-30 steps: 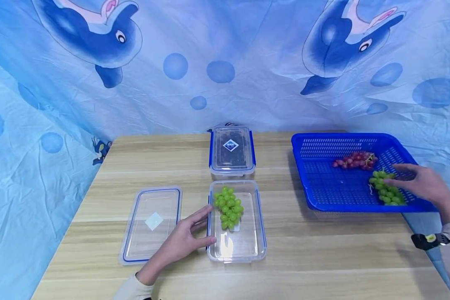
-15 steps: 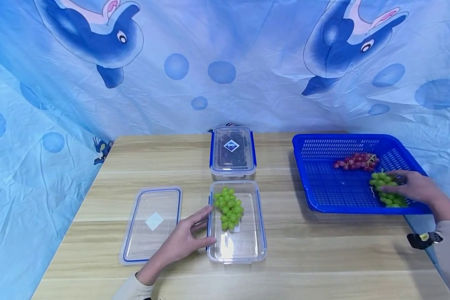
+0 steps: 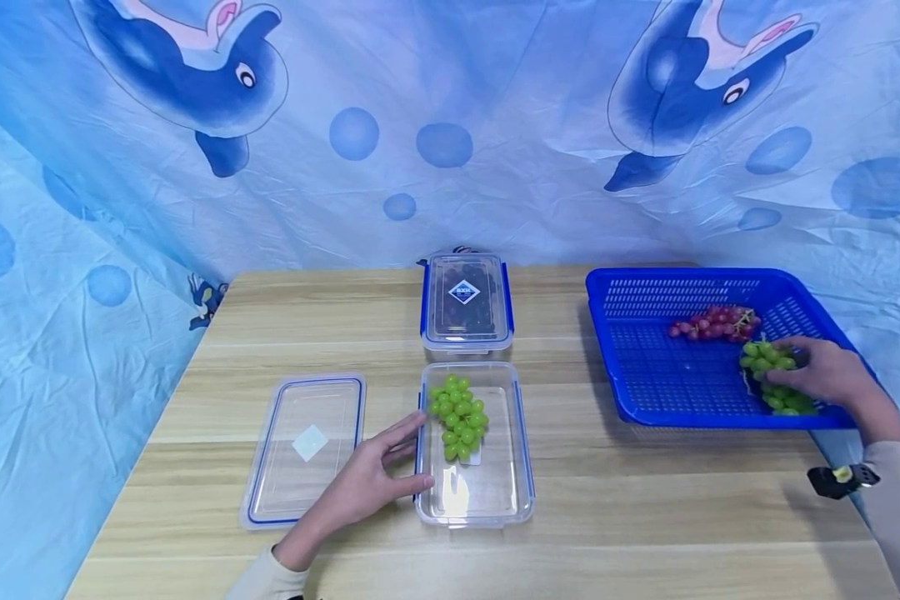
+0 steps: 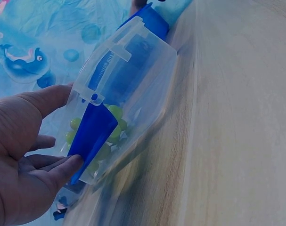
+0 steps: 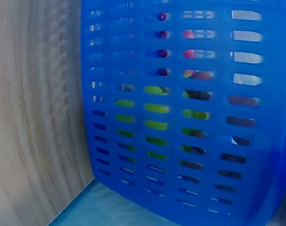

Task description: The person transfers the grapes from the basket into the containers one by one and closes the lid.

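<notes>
My left hand [image 3: 367, 479] touches the left side of an uncovered clear food container [image 3: 498, 471], its fingers and thumb spread along the wall, as the left wrist view also shows. Inside lies a bunch of green grapes [image 3: 457, 417], toward the container's left. Over in the blue plastic basket [image 3: 656, 375], my right hand [image 3: 828, 371] grips a second bunch of green grapes [image 3: 763, 357] near the front right corner. Behind it rests a bunch of red grapes [image 3: 712, 323]. In the right wrist view the slotted basket wall [image 5: 180, 132] mostly hides that hand and the grapes.
A clear lid with a blue seal [image 3: 307, 450] lies flat left of the container. Behind the container stands a lidded one [image 3: 465, 321] with dark contents. Everything is on a wooden table [image 3: 607, 508], with a blue dolphin-print cloth [image 3: 510, 200] behind.
My right hand has come down and left onto the green grapes in the basket, and its fingers have closed around them. The left hand stays at the container.
</notes>
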A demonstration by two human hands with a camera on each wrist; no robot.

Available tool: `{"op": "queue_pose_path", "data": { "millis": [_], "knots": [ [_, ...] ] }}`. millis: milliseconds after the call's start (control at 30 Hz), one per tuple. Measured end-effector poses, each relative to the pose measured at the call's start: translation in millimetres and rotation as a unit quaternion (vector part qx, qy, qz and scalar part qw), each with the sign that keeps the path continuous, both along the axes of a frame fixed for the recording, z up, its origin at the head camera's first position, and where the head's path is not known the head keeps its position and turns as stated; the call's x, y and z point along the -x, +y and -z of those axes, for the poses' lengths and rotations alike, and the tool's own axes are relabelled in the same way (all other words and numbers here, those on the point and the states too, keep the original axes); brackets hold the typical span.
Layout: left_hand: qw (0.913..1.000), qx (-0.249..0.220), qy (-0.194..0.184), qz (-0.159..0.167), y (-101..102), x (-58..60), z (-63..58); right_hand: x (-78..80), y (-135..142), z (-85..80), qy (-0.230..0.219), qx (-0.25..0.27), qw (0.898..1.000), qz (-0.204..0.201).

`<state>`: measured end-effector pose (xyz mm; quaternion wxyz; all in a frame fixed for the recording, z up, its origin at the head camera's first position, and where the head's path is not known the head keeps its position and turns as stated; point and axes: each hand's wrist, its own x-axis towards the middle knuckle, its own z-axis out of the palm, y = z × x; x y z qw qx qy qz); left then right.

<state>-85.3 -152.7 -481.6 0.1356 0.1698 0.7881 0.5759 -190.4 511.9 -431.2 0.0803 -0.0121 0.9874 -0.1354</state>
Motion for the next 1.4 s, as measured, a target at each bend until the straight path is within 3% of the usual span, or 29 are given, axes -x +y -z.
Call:
{"op": "queue_pose_path", "data": {
  "millis": [400,800,1133,1400],
  "knots": [
    [1.0000,0.007,0.002,-0.001,-0.5,0.3,0.9,-7.0,-18.0,-10.6,0.138,0.059,0.988,0.043],
    [1.0000,0.003,0.003,0.003,-1.2,0.3,0.9,-14.0,-73.7,-52.7,0.199,0.106,0.968,0.107],
    [1.0000,0.005,0.001,0.002,-0.3,0.2,0.0,-17.8,-133.7,-74.5,0.212,0.230,0.948,0.056],
    [1.0000,0.004,-0.004,-0.001,0.1,0.0,-0.8,-20.1,-182.7,-82.9,0.184,0.261,0.947,0.020]
  ]
}}
